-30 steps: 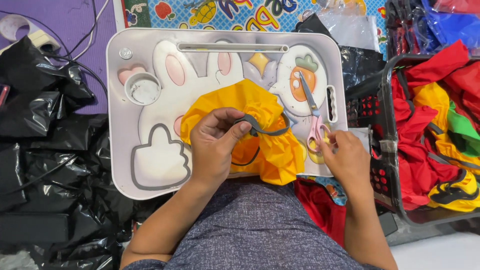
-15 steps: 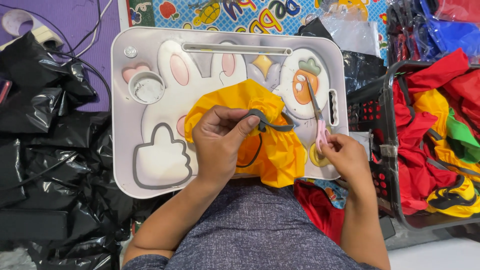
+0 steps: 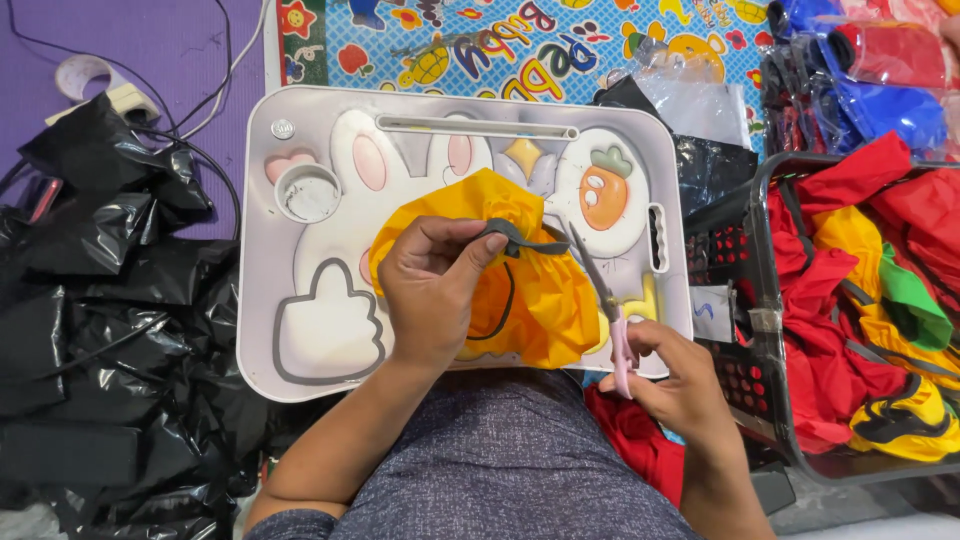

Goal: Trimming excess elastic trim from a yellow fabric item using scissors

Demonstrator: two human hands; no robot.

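Scissors with pink handles and steel blades, gripped in the right hand, point toward a grey elastic strap pinched in the left hand. The strap rises from a crumpled yellow fabric piece lying on a white bunny-printed lap desk. A clean cut likely needs the strap taut and clear of the fabric.

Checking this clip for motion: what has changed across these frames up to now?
The right hand has brought the pink-handled scissors from the tray's right side toward the grey strap. The left hand still pinches that strap on the yellow fabric piece; the white bunny-print lap tray stayed put.
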